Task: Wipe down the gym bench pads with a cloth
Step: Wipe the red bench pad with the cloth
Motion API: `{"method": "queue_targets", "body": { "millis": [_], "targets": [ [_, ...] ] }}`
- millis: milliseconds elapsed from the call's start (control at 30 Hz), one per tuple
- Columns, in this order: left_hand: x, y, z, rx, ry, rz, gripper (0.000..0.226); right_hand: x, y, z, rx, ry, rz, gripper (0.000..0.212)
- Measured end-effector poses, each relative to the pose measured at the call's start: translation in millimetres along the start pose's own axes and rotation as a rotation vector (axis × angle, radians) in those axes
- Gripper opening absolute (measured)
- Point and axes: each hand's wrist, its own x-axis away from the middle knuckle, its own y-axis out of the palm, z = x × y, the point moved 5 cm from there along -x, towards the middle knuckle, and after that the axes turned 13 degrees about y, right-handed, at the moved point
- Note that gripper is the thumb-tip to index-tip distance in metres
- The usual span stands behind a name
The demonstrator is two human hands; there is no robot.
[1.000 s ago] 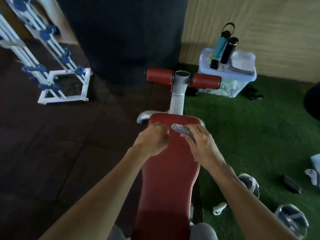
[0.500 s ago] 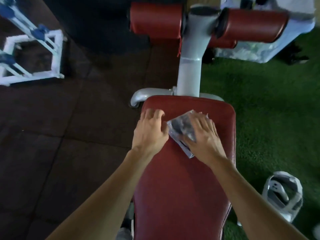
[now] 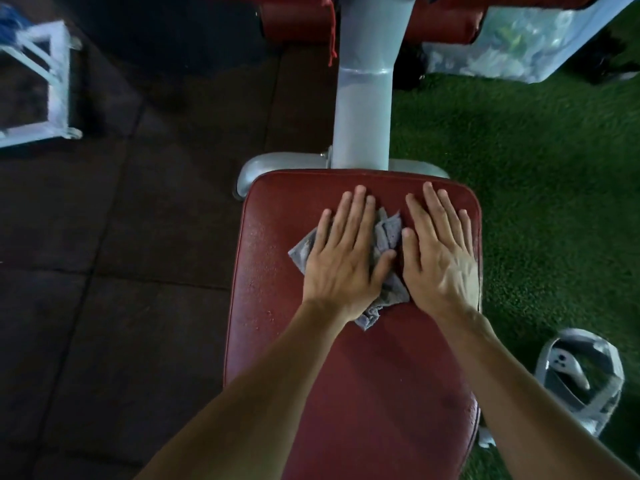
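Observation:
The red bench pad [image 3: 346, 375] runs from the bottom of the view up to the grey post [image 3: 363, 109]. A crumpled grey cloth [image 3: 389, 233] lies on the pad's far end. My left hand [image 3: 341, 261] lies flat on the cloth with straight fingers, covering most of it. My right hand [image 3: 438, 254] presses flat on the pad just right of the cloth, its thumb at the cloth's edge. Two red roller pads [image 3: 298, 19] sit either side of the post at the top, partly cut off.
Dark rubber floor tiles [image 3: 121, 271] lie left of the bench, green turf [image 3: 536, 185] to the right. A clear storage bin [image 3: 519, 39] stands at the top right. A white frame [image 3: 52, 98] sits at the top left. A grey-white ring-shaped object [image 3: 581, 379] lies on the turf at the lower right.
The view has closed in on the pad's far end. Both hands flattened out; the cloth spread from under my right hand to under my left hand.

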Motion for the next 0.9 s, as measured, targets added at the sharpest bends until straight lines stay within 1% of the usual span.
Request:
{"method": "queue_targets", "body": {
  "millis": [67, 200, 267, 333, 367, 433, 533, 633, 700, 800, 833, 900],
  "targets": [
    [14, -2, -11, 0.011, -0.105, 0.044, 0.076, 4, 2, 0, 0.063, -0.014, 0.013, 0.053],
    [32, -18, -13, 0.025, -0.243, 0.14, 0.079, 4, 3, -2, 0.084, 0.004, 0.026, 0.055],
    [37, -18, -10, 0.09, -0.381, 0.186, 0.083, 4, 4, -3, 0.078, 0.014, 0.035, 0.055],
    [36, -12, -12, 0.1, -0.491, 0.184, 0.083, 4, 4, 0, 0.068, 0.015, 0.027, 0.056],
    [33, -9, -19, 0.062, -0.506, 0.178, 0.083, 4, 4, 2, 0.057, 0.005, 0.024, 0.056],
    [18, -10, -38, -0.014, -0.477, 0.173, 0.081, 2, 4, 3, 0.047, -0.017, 0.029, 0.056],
    [-9, -17, -61, -0.077, -0.363, 0.134, 0.079, 1, 5, 4, 0.032, -0.023, 0.039, 0.055],
    [-33, -20, -66, -0.099, -0.286, 0.098, 0.077, 0, 6, 4, -0.086, -0.027, 0.051, 0.054],
    [-53, -18, -57, -0.086, -0.226, 0.074, 0.076, -1, 2, 10, -0.268, -0.005, 0.058, 0.052],
    [-83, -11, -23, -0.094, -0.064, 0.067, 0.075, -3, -11, 24, -0.556, -0.008, 0.097, 0.046],
    [-90, -8, -10, -0.09, -0.013, 0.069, 0.074, -4, -15, 28, -0.6, -0.009, 0.108, 0.044],
    [-90, -4, 9, -0.084, 0.058, 0.067, 0.073, -4, -20, 32, -0.597, -0.01, 0.115, 0.041]
  ]
}}
